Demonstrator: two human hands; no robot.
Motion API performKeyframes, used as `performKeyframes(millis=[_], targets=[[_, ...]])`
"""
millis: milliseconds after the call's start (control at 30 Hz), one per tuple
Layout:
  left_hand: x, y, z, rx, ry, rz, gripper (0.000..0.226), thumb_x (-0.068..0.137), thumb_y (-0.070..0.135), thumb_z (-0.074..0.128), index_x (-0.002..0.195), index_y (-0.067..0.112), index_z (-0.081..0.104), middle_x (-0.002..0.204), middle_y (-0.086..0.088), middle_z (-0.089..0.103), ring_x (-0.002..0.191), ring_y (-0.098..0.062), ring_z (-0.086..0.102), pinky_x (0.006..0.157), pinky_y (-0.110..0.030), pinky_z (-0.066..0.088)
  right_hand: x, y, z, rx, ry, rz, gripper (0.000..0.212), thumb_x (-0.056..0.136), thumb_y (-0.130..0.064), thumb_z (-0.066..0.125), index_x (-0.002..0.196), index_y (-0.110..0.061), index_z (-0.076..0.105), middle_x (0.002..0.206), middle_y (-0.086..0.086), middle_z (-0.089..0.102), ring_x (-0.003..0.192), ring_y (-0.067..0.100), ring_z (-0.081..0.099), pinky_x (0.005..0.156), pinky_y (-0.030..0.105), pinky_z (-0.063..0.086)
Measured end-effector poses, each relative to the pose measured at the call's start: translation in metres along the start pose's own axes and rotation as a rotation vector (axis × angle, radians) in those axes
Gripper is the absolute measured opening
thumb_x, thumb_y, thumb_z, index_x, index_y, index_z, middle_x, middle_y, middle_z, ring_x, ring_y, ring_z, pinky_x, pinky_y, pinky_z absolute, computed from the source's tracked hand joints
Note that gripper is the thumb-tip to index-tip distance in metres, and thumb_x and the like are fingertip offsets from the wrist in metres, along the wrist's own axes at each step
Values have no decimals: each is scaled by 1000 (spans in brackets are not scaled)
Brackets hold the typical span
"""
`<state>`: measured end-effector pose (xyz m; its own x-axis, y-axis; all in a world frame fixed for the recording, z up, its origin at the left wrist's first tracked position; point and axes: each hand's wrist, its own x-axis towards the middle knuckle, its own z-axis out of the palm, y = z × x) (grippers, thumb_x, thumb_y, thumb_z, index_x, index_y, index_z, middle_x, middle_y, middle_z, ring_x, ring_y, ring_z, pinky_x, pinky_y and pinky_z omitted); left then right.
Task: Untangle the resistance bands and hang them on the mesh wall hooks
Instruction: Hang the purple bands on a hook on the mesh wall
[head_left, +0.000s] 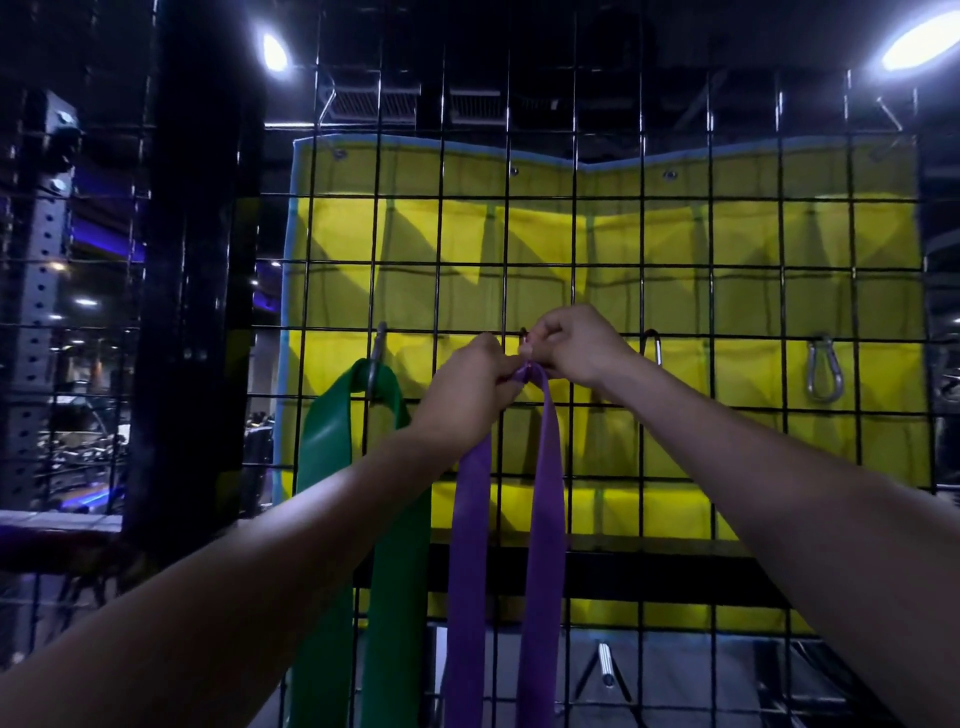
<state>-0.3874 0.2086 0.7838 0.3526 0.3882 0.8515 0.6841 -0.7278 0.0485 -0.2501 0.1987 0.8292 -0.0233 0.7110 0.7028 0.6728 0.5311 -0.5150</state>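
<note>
Black mesh wall (675, 312), yellow padded mat (753, 249) behind; green resistance band (332, 452) hangs on a carabiner hook (378, 358). Left hand (467, 395) and right hand (576, 345) both pinch the purple resistance band (545, 478) top, apparently to loop it over a mostly hidden hook.

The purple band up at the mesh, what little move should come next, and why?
Probably slip the purple band's top loop onto the hook just above it. Both the left hand and right hand pinch that loop right beside the hook, while the green band already hangs from its own.
</note>
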Motion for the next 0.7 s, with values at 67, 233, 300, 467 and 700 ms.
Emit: performKeyframes(millis=[67,233,300,467,700], targets=[[0,-1,3,68,4,15,24,94,19,52,114,12,63,109,-6,50,96,-17,51,76,-26,40,1,-1,2,4,15,11,15,86,-10,64,72,-12,60,88,11,67,86,26,67,85,45,55],[1,-1,4,190,-4,101,25,96,19,47,115,11,61,112,-5,49,99,-19,51,76,-24,36,3,0,6,10,83,29,18,85,-10,66,67,-12,61,81,8,66,85,26,66,82,46,55],[2,-2,4,244,-1,149,26,97,18,44,116,11,60,115,-5,49,101,-21,52,80,-28,40,3,0,7,14,103,43,22,85,-11,66,63,-13,60,74,7,63,79,24,63,78,43,55],[1,-5,7,292,18,178,26,98,16,43,119,11,57,118,-6,48,102,-23,52,81,-33,45,2,-4,6,71,98,82,24,87,-11,64,63,-10,59,79,15,64,80,31,66,79,44,57],[2,-8,11,335,46,193,22,98,12,44,116,12,57,120,-4,47,100,-23,50,72,-28,37,0,-6,4,112,47,102,24,89,-13,61,65,-7,59,66,9,60,71,25,62,77,39,56]])
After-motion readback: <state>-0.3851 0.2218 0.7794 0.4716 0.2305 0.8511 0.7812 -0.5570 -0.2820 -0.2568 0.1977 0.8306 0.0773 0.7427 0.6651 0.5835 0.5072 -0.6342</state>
